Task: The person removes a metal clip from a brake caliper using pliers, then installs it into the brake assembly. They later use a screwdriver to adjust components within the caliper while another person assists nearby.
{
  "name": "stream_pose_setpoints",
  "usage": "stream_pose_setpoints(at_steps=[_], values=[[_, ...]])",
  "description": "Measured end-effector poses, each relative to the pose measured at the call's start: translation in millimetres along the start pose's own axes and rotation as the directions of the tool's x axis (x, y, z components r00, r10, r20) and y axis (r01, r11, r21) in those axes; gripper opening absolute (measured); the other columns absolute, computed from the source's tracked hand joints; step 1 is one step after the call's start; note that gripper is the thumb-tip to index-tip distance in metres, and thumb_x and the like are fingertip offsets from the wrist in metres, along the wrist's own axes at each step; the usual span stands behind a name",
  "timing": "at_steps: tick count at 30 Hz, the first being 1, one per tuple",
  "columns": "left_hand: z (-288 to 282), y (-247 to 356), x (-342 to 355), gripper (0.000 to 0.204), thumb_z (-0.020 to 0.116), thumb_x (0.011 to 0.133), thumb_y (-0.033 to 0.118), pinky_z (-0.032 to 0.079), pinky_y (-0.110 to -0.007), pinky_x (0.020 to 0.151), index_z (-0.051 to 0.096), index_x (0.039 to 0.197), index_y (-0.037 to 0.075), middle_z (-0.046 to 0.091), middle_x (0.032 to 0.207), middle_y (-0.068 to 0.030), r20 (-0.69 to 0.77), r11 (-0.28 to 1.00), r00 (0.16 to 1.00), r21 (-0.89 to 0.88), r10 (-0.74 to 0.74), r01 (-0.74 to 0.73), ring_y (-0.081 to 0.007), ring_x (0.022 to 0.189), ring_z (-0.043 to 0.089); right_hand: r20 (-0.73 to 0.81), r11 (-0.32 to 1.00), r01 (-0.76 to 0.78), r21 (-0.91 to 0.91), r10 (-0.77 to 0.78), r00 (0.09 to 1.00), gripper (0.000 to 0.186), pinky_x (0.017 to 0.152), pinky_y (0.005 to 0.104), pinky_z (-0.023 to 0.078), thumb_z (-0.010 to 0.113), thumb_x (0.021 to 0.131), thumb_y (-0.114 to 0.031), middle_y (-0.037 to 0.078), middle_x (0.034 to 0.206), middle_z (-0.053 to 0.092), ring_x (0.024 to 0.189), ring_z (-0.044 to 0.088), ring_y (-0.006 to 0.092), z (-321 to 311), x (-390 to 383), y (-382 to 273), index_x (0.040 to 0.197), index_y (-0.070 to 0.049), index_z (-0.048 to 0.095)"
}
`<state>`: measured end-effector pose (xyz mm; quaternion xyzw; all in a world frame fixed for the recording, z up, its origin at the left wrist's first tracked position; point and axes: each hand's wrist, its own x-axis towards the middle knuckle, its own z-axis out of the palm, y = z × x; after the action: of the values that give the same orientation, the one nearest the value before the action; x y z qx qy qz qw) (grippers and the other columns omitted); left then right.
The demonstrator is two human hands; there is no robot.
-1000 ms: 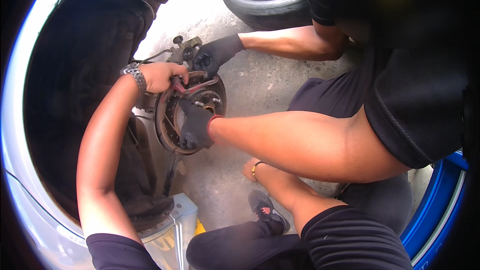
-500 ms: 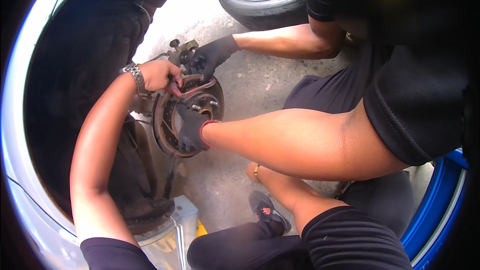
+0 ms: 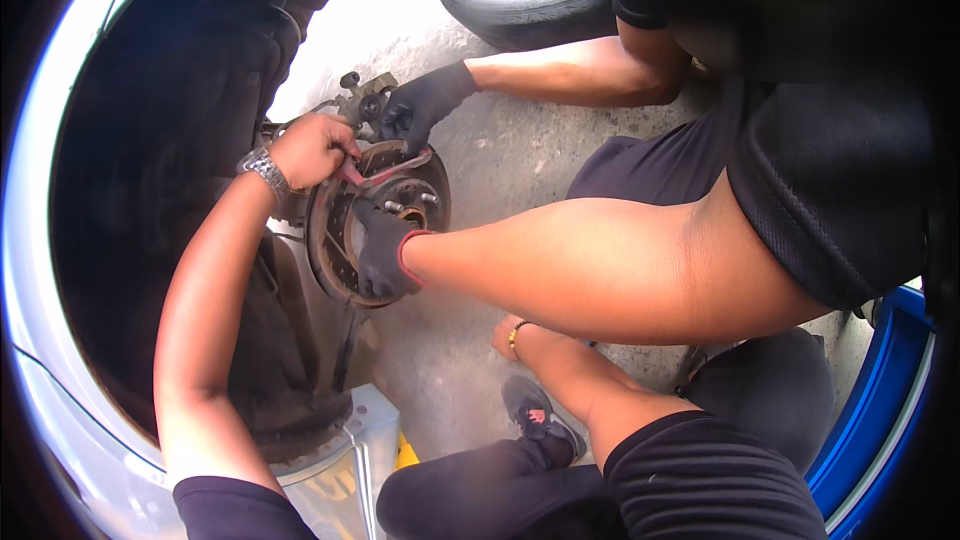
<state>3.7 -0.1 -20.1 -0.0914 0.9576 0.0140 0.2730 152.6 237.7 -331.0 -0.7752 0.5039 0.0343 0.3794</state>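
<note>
My left hand [image 3: 308, 152], bare with a metal watch at the wrist, is at the top of a brown, worn brake disc [image 3: 329, 258]. Its fingers are bent together at one end of a curved reddish piece [image 3: 385, 177] lying across the disc's upper face. Whether the fingertips grip it is hard to see. A co-worker's black-gloved hand [image 3: 425, 108] is at the piece's other end, beside the brake caliper [image 3: 368, 100]. Their other gloved hand [image 3: 383, 253] presses the disc below the wheel studs [image 3: 412, 202]. My right hand [image 3: 505, 334] is lower right, away from the disc, its fingers mostly hidden.
The car's silver fender [image 3: 40, 270] curves around the dark wheel well on the left. A removed wheel [image 3: 530, 15] lies on the concrete floor at the top. The co-worker's forearm [image 3: 590, 265] crosses the middle. Something blue [image 3: 875, 410] stands at the lower right.
My left hand has shifted slightly, its wrist lower and fingers a little higher. Both gloved hands stay almost where they were. My right hand has hardly moved.
</note>
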Motion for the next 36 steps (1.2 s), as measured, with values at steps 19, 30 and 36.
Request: stream_pose_setpoints(at_steps=[19, 30, 36], values=[[28.2, 10.0, 12.6, 0.049, 0.058, 0.100, 0.034, 0.048, -0.032, 0.051, 0.060, 0.070, -0.005, 0.047, 0.066, -0.0067, -0.122, 0.979, 0.987, -0.190, -0.102, 0.078, -0.0154, 0.054, 0.057, -0.642, 0.767, 0.210, 0.606, 0.316, 0.698, 0.028, 0.088, 0.0469, 0.049, 0.064, 0.086, -0.017, 0.012, 0.115, 0.063, 0.106, 0.060, 0.0326, -83.1, -4.9, 12.3, 0.112, -0.007, 0.066], [30.6, -13.8, -8.6, 0.039, 0.054, 0.102, 0.033, 0.048, -0.026, 0.072, 0.069, 0.089, 0.000, 0.069, 0.083, -0.0035, -0.041, 0.730, 0.939, -0.641, -0.341, 0.237, -0.0109, 0.079, 0.063, -0.494, 0.628, 0.666, 0.402, 0.762, -0.420, 0.029, 0.085, 0.0466, 0.046, 0.067, 0.083, -0.015, 0.014, 0.108, 0.060, 0.099, 0.058, 0.0354, -149.6, 8.5, 25.0, 0.110, -0.007, 0.061], [21.3, -7.3, -25.4, 0.026, 0.060, 0.097, 0.023, 0.050, -0.029, 0.078, 0.070, 0.097, -0.001, 0.073, 0.093, -0.0084, -0.074, 0.837, 0.952, -0.500, -0.296, 0.221, -0.0135, 0.085, 0.066, -0.630, 0.800, 0.486, 0.351, 0.586, -0.510, 0.023, 0.082, 0.0466, 0.047, 0.068, 0.083, -0.016, 0.012, 0.103, 0.061, 0.096, 0.058, 0.0348, -171.3, -24.7, 61.5, 0.104, -0.007, 0.064]])
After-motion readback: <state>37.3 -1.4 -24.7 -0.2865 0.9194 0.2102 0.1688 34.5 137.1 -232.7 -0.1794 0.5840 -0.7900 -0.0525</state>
